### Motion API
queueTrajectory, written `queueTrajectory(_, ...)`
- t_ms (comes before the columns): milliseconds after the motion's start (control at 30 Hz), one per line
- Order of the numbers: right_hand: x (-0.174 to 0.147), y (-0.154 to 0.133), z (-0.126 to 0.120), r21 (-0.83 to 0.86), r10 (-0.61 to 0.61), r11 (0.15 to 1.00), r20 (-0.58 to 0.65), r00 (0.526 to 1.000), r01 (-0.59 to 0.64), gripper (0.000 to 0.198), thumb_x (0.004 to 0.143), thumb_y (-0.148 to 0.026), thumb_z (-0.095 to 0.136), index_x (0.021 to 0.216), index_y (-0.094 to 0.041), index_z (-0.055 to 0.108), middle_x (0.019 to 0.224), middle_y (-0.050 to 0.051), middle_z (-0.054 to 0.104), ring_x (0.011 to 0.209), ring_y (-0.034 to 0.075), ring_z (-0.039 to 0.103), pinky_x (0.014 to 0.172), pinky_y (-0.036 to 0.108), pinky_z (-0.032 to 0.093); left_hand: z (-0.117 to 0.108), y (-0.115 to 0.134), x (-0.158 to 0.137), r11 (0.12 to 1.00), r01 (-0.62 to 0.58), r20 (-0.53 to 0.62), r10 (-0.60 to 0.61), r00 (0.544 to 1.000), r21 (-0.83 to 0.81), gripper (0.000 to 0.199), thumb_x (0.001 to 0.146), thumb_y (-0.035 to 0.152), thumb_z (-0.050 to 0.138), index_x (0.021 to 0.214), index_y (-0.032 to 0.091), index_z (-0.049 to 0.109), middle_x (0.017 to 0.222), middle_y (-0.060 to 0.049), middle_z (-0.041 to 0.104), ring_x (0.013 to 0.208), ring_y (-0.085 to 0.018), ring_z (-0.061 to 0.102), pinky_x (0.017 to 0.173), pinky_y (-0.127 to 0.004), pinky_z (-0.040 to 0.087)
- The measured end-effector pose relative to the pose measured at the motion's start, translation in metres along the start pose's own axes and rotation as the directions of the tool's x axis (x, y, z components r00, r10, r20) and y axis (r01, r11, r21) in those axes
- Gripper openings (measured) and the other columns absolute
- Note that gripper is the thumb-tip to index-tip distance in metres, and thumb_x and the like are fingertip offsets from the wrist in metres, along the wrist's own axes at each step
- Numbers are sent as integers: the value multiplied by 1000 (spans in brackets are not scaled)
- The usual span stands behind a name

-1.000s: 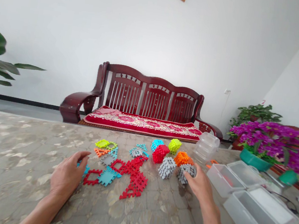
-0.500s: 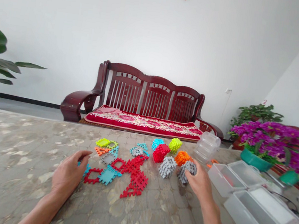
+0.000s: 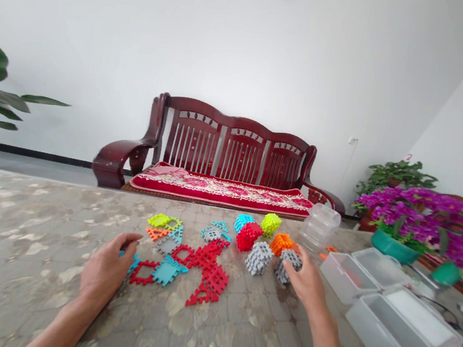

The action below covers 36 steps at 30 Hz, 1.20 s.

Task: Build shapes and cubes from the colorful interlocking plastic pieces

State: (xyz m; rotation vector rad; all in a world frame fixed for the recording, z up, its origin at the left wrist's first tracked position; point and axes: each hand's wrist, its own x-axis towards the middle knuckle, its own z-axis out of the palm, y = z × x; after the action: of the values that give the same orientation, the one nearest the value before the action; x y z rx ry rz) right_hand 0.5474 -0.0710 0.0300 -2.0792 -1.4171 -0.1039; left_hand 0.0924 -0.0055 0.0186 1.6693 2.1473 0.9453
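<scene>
My right hand (image 3: 309, 281) grips a dark grey stack of notched plastic tiles (image 3: 287, 267), thumb at the near side and fingers behind it. Next to it stand a light grey stack (image 3: 259, 259) and an orange stack (image 3: 282, 243). Red (image 3: 248, 237), blue (image 3: 244, 222) and yellow-green (image 3: 271, 224) stacks are just beyond. On the left, my left hand (image 3: 107, 268) rests on the table, loosely curved, thumb and forefinger apart. By its fingertips lie a blue tile (image 3: 170, 270) and a red frame tile (image 3: 144, 272). Several red tiles (image 3: 212, 272) spread across the middle.
Open clear plastic boxes (image 3: 393, 340) stand on the right, with a stack of clear containers (image 3: 321, 227) behind. Purple flowers (image 3: 429, 215) fill a green pot at the right edge. Beyond the patterned table (image 3: 19, 258) is a wooden bench (image 3: 222, 143).
Both hands stay almost in place, the right one still at the dark grey stack. The whole view has shifted very slightly.
</scene>
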Motion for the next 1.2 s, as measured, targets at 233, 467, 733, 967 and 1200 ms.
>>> queueTrajectory(233,2,3,1,10,-24,1000,-39,999,25,68,84,-49,50,140,-11,47,131,18,62,120,33,59,100,47,45,3,-2,2,1000,-1,23,2,1000,-31,38,92,37,42,116,24,67,108,-6,75,99,-25,68,73,-28,46)
queueTrajectory(467,-19,-48,3,115,-385,869,-451,805,481,33,91,-38,49,112,-19,66,110,13,71,106,28,64,100,45,47,10,-6,3,995,-72,16,73,997,-71,31,88,24,46,108,23,69,108,-3,75,100,-21,67,82,-28,48)
queueTrajectory(733,-88,-131,50,205,-664,733,9,748,648,50,83,-27,63,133,-22,57,130,8,64,118,26,58,103,43,46,13,-8,1,982,-190,1,190,982,14,29,87,22,47,104,24,70,110,-3,73,107,-22,63,93,-32,45)
queueTrajectory(967,-99,-136,64,186,-526,849,230,819,494,61,77,-31,68,136,-21,57,137,9,59,124,31,53,107,48,42,14,-4,-3,951,-301,94,294,951,72,29,88,23,46,105,25,70,111,-4,73,109,-23,62,95,-35,43)
queueTrajectory(1200,-94,-135,77,298,-529,835,205,824,462,48,79,-23,65,127,-21,64,127,9,65,117,27,59,105,44,46,12,3,-12,852,-514,168,495,853,98,28,90,37,54,111,28,69,119,-4,70,119,-24,57,104,-40,36)
